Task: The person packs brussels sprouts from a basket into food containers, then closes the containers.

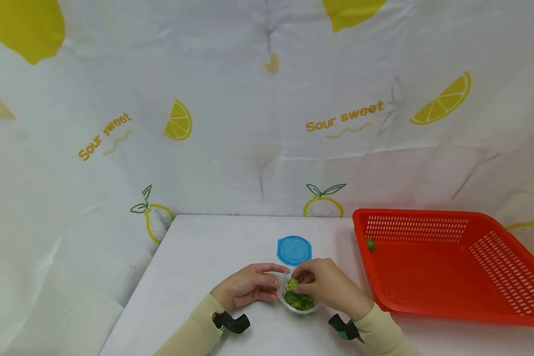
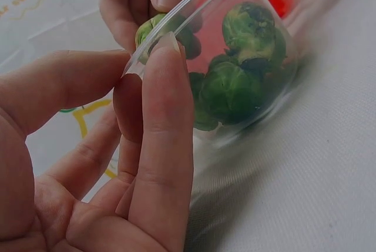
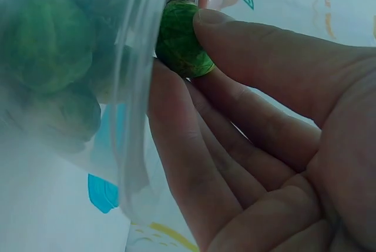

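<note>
A clear plastic bowl [image 1: 296,311] stands on the table with several green Brussels sprouts [image 1: 300,301] in it. My left hand [image 1: 254,286] pinches the bowl's rim from the left; in the left wrist view the bowl's wall [image 2: 202,137] passes by the fingertips. My right hand [image 1: 328,284] is over the bowl's right side. Between its thumb and fingers it pinches one sprout [image 3: 182,37], at the level of the rim. Part of the bowl's far rim is hidden behind the hands in the head view.
Just behind the bowl lies a blue lid [image 1: 294,250] on the white table [image 1: 213,247]. At the right is a large red plastic basket [image 1: 418,213], with a single sprout [image 1: 371,244] by its left wall. A white lemon-print cloth [image 1: 231,168] hangs behind.
</note>
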`<state>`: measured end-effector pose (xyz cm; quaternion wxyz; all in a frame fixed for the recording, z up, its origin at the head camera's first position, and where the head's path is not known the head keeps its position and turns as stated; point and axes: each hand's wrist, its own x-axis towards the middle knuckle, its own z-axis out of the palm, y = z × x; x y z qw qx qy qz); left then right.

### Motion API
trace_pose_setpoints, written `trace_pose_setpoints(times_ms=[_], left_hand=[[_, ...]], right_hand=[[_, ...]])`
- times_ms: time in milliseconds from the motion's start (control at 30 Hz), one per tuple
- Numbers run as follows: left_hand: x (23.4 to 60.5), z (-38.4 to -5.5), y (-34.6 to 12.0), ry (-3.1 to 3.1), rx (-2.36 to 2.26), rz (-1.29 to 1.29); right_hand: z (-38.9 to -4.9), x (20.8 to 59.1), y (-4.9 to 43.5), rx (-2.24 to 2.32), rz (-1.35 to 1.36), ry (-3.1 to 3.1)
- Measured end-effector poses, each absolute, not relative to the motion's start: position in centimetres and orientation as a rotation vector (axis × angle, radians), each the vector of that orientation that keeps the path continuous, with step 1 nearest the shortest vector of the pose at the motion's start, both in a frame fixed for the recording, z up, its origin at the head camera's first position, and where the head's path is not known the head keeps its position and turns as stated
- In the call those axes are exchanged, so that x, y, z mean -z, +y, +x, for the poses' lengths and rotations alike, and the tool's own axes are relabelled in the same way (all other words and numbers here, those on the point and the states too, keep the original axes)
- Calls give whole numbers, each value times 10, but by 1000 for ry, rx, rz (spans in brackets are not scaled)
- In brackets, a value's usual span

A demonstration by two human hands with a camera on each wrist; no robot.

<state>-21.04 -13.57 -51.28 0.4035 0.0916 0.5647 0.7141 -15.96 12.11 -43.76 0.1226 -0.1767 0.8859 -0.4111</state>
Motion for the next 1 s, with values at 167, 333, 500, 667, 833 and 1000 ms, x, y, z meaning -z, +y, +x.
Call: trace_pose_setpoints(times_ms=[167,333,500,667,833,1000], left_hand=[[511,-209,-136,1410,-1810,242],[511,-208,-136,1406,-1814,239],[510,-208,-136,1412,-1812,247],[507,-209,-133,1411,-1798,253],[506,-210,-131,1422,-1792,259],[511,-209,-135,1446,-1803,229]], right_hand=[[-161,441,116,1179,-586,2594],[-161,442,114,1164,-628,2603],[-161,441,113,1146,-638,2614],[-159,436,118,1122,-589,2655],[-156,427,124,1112,-514,2700],[-154,418,134,1108,-512,2756]])
